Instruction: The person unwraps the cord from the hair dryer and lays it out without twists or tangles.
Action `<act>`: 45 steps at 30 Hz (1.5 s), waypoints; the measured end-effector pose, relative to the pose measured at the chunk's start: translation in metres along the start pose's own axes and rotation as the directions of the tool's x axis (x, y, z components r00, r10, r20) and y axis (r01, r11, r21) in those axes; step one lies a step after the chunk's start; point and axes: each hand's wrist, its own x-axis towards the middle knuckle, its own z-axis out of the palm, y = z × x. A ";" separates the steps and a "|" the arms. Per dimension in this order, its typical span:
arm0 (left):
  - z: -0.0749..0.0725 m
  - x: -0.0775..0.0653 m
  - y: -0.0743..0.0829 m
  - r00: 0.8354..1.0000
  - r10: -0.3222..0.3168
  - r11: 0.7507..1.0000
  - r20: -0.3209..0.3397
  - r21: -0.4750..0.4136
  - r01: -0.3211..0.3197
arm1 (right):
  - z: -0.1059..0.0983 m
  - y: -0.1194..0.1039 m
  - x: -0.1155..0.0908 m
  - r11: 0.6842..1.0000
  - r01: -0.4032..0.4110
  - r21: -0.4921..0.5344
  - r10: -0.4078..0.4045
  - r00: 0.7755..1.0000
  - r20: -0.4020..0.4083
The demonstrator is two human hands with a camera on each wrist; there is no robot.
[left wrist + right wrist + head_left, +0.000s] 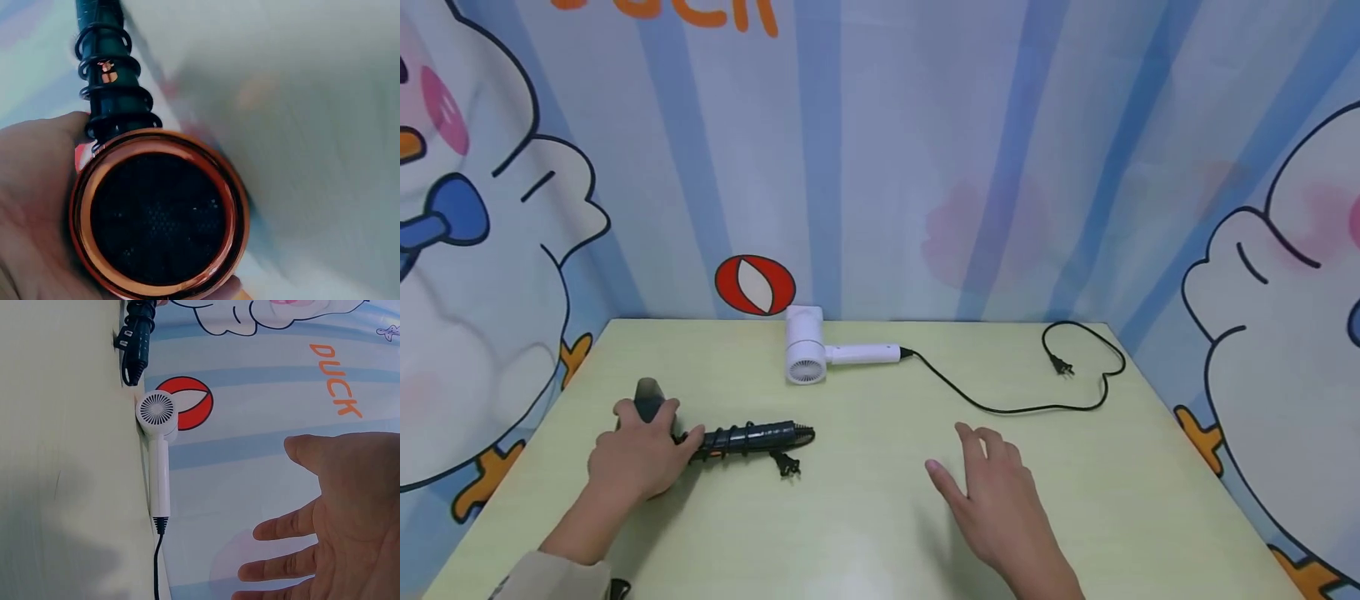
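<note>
My left hand (636,450) grips the barrel of a black hair dryer (748,438) at the left of the table. Its black cord is wound round the handle, which points right, and the plug (787,465) hangs by the handle's end. Seen in the left wrist view, the dryer's round rear grille (159,219) has a copper-coloured rim, with the palm and thumb around its side. My right hand (1000,508) hovers over the right half of the table, fingers spread and holding nothing. Behind both hands lies a white hair dryer (862,354).
From the white dryer's handle a black cord (1030,410) runs right and loops back to its plug (1062,365) near the rear right corner. A striped blue curtain (880,167) with cartoon ducks rises behind the pale table (850,533).
</note>
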 end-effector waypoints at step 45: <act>0.028 -0.009 0.161 0.986 0.157 0.984 -0.048 0.089 -0.152 | 0.043 -0.024 0.015 0.998 0.038 -0.044 -0.030 0.986 0.163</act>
